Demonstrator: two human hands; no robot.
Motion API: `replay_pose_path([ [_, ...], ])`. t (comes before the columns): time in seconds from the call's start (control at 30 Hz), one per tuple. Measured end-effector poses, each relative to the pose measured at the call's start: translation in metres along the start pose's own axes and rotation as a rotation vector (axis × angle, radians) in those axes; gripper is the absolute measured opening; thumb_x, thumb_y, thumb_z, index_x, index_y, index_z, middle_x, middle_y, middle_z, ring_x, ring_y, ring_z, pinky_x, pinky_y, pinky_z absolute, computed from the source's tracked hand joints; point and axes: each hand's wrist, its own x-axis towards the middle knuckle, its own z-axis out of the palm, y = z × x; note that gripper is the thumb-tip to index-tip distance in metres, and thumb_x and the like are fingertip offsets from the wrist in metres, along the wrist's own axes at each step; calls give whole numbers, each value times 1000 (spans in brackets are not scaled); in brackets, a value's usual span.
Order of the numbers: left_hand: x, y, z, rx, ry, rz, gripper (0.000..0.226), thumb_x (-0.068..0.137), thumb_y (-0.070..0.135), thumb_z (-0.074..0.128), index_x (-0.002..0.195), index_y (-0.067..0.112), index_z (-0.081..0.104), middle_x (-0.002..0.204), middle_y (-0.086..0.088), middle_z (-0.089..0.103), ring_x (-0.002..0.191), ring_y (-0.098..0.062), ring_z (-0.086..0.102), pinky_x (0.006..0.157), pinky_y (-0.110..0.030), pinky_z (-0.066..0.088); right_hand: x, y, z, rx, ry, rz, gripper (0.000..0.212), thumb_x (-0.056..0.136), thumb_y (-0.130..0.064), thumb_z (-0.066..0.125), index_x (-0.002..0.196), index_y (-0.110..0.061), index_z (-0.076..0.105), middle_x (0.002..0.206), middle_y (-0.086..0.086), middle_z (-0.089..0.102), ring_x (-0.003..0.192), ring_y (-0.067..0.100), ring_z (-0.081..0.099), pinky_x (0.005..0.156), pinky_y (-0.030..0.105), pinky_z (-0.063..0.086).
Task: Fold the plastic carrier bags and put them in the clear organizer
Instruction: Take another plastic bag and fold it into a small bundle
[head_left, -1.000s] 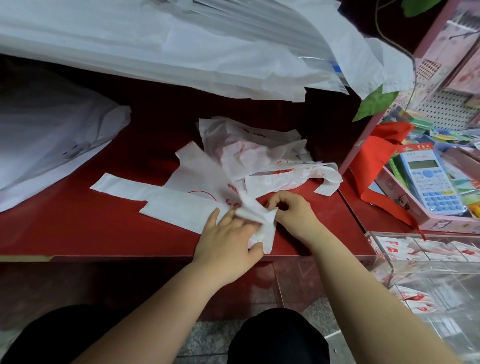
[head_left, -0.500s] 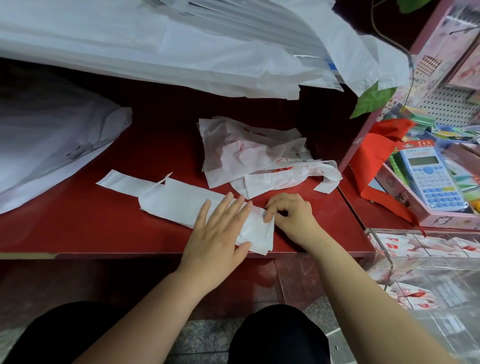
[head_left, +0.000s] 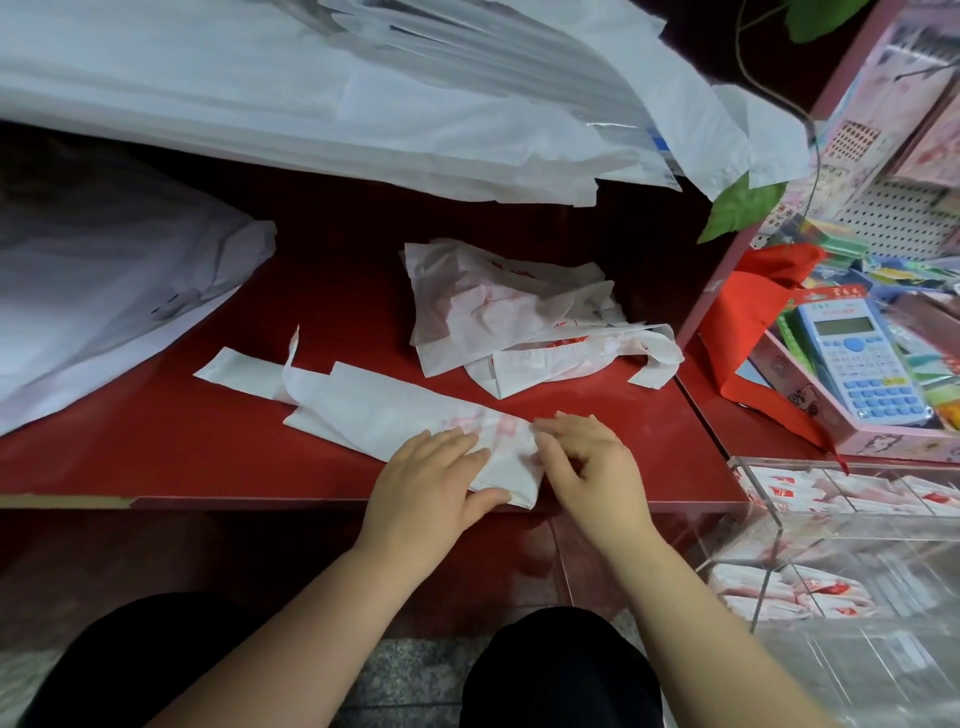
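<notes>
Slid back along the bag (head_left: 374, 410), now a long strip on the counter (head_left: 156, 447), the left hand (head_left: 431, 478) presses its near end, fingers straight. The right hand (head_left: 587, 462) pinches the corner. Lengthwise folding looks done (thin, creased, slippery film), so next probably comes a tight cross-fold. The pile (head_left: 519, 317) waits behind, and the organizer (head_left: 841, 525) stands right.

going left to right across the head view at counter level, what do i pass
large white bag → flattened carrier bag → crumpled pile of bags → red cloth → calculator
</notes>
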Motion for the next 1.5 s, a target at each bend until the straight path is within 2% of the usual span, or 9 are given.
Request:
replay_pose_path([
  [0.13, -2, 0, 1, -33, 82, 2, 48, 71, 48, 46, 70, 8, 74, 75, -4, 71, 74, -21, 68, 75, -27, 41, 4, -17, 12, -216, -185, 35, 36, 91, -12, 42, 123, 0, 53, 129, 12, 54, 120, 29, 48, 103, 33, 31],
  [0.27, -7, -1, -2, -45, 79, 2, 47, 74, 47, 47, 71, 8, 73, 74, -1, 70, 74, -20, 64, 76, -29, 37, -2, -8, 30, -453, -185, -19, 54, 84, -27, 25, 109, -1, 65, 118, 19, 62, 109, 36, 59, 93, 48, 43],
  [0.43, 7, 11, -18, -93, 67, -91, 42, 92, 26, 34, 97, 8, 72, 101, -5, 71, 97, -20, 66, 94, -29, 37, 1, -8, 20, -554, -355, -26, 102, 57, -45, -22, 146, -19, 21, 155, -2, 14, 143, 15, 8, 115, 30, 0],
  [0.53, 31, 22, -18, -45, -179, -175, 45, 102, 23, 21, 145, 14, 28, 151, 1, 28, 141, -11, 18, 114, -29, 6, 2, -9, 20, -577, -360, -16, 102, 56, -46, -24, 147, -22, 15, 155, -6, 11, 143, 11, 5, 114, 29, -3],
  [0.63, 41, 22, -11, -16, -440, -275, 49, 102, 27, 15, 149, 16, 6, 157, 2, 4, 143, -11, -3, 114, -31, -5, 1, -8, 19, -593, -364, -9, 103, 55, -47, -26, 147, -24, 12, 155, -9, 9, 143, 9, 2, 113, 28, -5],
  [1.07, -6, -74, -53, 143, -507, -621, 57, 100, 41, 14, 149, 17, -4, 156, 0, -10, 143, -14, -8, 114, -35, -4, 3, -6, 15, -642, -414, -35, 100, 55, -47, -24, 147, -29, 11, 155, -11, 3, 142, 9, -2, 113, 28, -7],
  [1.23, -30, -96, -72, 182, -486, -670, 60, 98, 46, 15, 149, 18, -1, 156, 1, -6, 143, -12, -7, 115, -35, -2, 9, -1, 5, -666, -400, -27, 66, 82, -45, 1, 145, -33, 17, 155, -8, 9, 143, 14, 2, 113, 32, -4],
  [1.37, -37, -94, -77, 216, -459, -631, 70, 91, 61, 9, 149, 22, 3, 157, 4, -1, 143, -11, -3, 115, -37, -3, 13, 2, 5, -607, -114, -90, 39, 85, -26, 51, 119, -10, 61, 128, 14, 55, 119, 36, 50, 103, 52, 30],
  [1.5, -57, -98, -81, 273, -368, -523, 126, 49, 87, -26, 147, 23, 21, 154, 4, 19, 141, -13, 14, 111, -35, -6, -4, -18, 8, -557, 55, -400, 31, 77, -27, 45, 82, -11, 72, 87, 5, 71, 81, 28, 66, 84, 36, 46],
])
